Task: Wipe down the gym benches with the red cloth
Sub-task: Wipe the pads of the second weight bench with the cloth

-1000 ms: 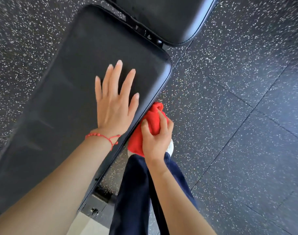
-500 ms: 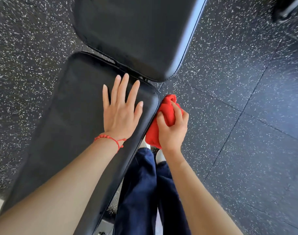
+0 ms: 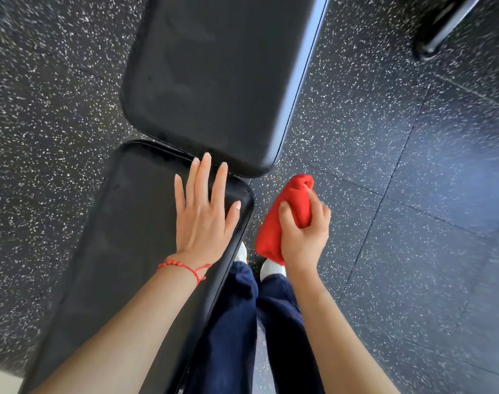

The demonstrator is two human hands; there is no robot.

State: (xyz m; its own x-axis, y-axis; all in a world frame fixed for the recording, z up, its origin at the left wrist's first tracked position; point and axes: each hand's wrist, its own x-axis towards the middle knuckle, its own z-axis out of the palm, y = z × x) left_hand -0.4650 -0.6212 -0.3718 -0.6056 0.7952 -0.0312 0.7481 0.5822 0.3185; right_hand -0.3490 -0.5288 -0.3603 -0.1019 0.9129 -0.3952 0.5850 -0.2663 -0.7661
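A black padded gym bench runs from lower left to the top: its near pad point(image 3: 134, 237) lies under my left arm and its far pad point(image 3: 214, 81) stretches away above it. My left hand point(image 3: 204, 211) rests flat with straight fingers on the near pad's far right corner, fingertips close to the gap between the pads. My right hand point(image 3: 302, 231) grips a bunched red cloth point(image 3: 282, 220) in the air to the right of the bench, clear of the pad's edge.
Dark speckled rubber floor point(image 3: 399, 194) surrounds the bench. My legs in dark blue trousers point(image 3: 251, 322) and white shoes stand beside the bench's right edge. A black metal frame part point(image 3: 441, 32) sits at the top right.
The view has shifted along the bench so more of the far pad shows. My right hand with the cloth has come away from the near pad's right edge. My left hand stays flat on the pad.
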